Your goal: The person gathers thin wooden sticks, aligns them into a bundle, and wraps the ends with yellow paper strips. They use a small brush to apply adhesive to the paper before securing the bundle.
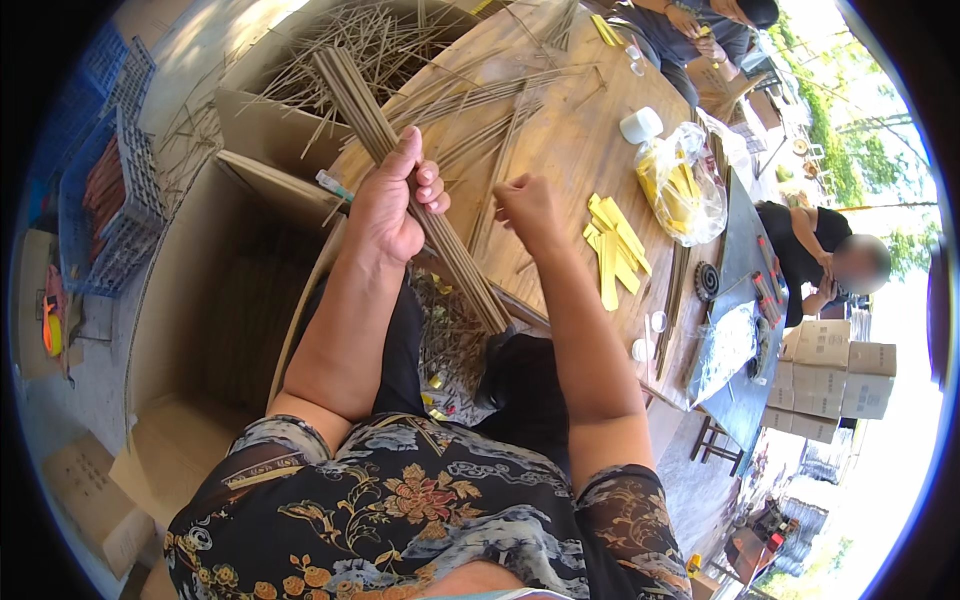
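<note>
My left hand (395,200) grips a thick bundle of thin brown sticks (365,110), which slants from upper left down to lower right across my lap. Just to the right, my right hand (528,205) is held above the wooden table (590,150), fingers pinched together; whether a single stick is between them I cannot tell. More loose sticks (480,95) lie scattered on the table beyond both hands. A small pile of yellow paper strips (612,245) lies right of my right hand.
A large open cardboard box (215,290) stands at my left. A clear bag of yellow strips (680,185) and a white cup (640,124) sit on the table. Blue crates (105,200) stand far left. Other people work at the far end and right side. Stacked cartons (835,375) at right.
</note>
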Demonstrator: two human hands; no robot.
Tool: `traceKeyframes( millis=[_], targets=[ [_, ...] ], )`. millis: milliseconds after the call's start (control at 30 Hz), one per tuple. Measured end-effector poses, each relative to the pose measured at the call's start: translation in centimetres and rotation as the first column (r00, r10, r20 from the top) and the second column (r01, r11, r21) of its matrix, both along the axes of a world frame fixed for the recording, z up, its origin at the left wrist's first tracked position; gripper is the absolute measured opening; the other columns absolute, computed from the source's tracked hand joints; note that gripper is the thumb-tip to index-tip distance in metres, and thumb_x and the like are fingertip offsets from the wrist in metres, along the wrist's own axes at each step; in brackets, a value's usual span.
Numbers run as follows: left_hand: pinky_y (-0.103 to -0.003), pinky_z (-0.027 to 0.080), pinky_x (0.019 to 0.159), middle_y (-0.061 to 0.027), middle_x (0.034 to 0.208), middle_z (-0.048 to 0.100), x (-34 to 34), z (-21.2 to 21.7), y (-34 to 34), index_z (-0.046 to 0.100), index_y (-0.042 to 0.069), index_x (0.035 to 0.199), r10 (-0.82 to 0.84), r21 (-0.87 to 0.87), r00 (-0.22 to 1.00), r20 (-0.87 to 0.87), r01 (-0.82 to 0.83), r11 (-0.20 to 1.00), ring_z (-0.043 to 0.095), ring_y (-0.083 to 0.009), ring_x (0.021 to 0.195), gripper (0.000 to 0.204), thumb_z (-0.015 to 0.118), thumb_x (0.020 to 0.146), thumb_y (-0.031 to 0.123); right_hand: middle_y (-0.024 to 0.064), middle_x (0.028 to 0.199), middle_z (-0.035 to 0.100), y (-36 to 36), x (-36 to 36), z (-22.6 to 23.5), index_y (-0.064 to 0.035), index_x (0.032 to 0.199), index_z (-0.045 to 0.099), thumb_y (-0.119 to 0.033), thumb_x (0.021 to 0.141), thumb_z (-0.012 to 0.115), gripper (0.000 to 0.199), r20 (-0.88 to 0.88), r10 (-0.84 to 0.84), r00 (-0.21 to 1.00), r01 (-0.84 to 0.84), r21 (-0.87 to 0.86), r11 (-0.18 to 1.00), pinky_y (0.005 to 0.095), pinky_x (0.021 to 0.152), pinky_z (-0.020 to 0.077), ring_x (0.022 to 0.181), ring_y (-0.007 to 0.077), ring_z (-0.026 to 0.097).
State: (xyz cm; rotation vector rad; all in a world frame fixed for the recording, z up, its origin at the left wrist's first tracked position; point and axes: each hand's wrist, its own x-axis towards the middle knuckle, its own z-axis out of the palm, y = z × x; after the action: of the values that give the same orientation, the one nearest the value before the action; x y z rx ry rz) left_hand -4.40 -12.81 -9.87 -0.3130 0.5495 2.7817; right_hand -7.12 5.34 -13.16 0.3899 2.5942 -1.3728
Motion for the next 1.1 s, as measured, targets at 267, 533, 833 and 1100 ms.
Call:
traceKeyframes(
  millis=[267,533,833,1100],
  targets=[
    [-0.026,0.046,0.053,-0.0055,0.064,0.054,0.3,0.3,0.1,0.045,0.012,0.07,0.012,-0.145,0.996,0.086,0.001,0.989,0.052,-0.0137,0.054,0.032,0.062,0.079,0.037,0.0068,0.069,0.058,-2.6,8.1,8.4,0.001,0.091,0.057,-0.013,0.079,0.059,0.019,-0.327,0.172,0.929,-0.183,-0.005,0.983,0.0256,0.057,0.0451,0.062,0.0123,0.056],
    [-0.031,0.053,0.054,-0.0105,0.071,0.058,0.6,0.6,0.7,0.045,0.011,0.073,0.011,-0.17,1.0,0.012,-0.009,0.985,0.059,-0.018,0.062,0.033,0.061,0.079,0.039,0.0121,0.074,0.058,-3.6,10.1,8.2,-0.0032,0.088,0.059,-0.013,0.077,0.061,0.014,-0.459,0.305,0.835,-0.258,0.163,0.952,0.0311,0.058,0.0471,0.064,0.0246,0.059],
    [-0.028,0.051,0.053,-0.0056,0.066,0.055,0.7,0.0,0.8,0.045,0.013,0.072,-0.05,-0.151,0.999,0.003,0.05,0.987,0.056,-0.014,0.057,0.031,0.06,0.079,0.04,0.0107,0.07,0.055,-4.4,10.1,7.8,-0.0059,0.082,0.057,-0.011,0.076,0.059,0.008,-0.569,0.457,0.683,-0.274,0.381,0.883,0.0366,0.055,0.0456,0.063,0.0287,0.056],
    [-0.022,0.037,0.044,-0.0011,0.059,0.049,0.6,0.1,1.1,0.045,0.013,0.07,-0.058,-0.159,0.998,-0.027,0.053,0.986,0.044,-0.0078,0.048,0.027,0.058,0.083,0.033,0.013,0.075,0.056,-3.8,10.5,7.3,-0.0049,0.081,0.057,-0.013,0.078,0.058,0.009,-0.553,0.453,0.699,-0.28,0.372,0.885,0.0365,0.057,0.0456,0.067,0.0295,0.056]
  ],
)
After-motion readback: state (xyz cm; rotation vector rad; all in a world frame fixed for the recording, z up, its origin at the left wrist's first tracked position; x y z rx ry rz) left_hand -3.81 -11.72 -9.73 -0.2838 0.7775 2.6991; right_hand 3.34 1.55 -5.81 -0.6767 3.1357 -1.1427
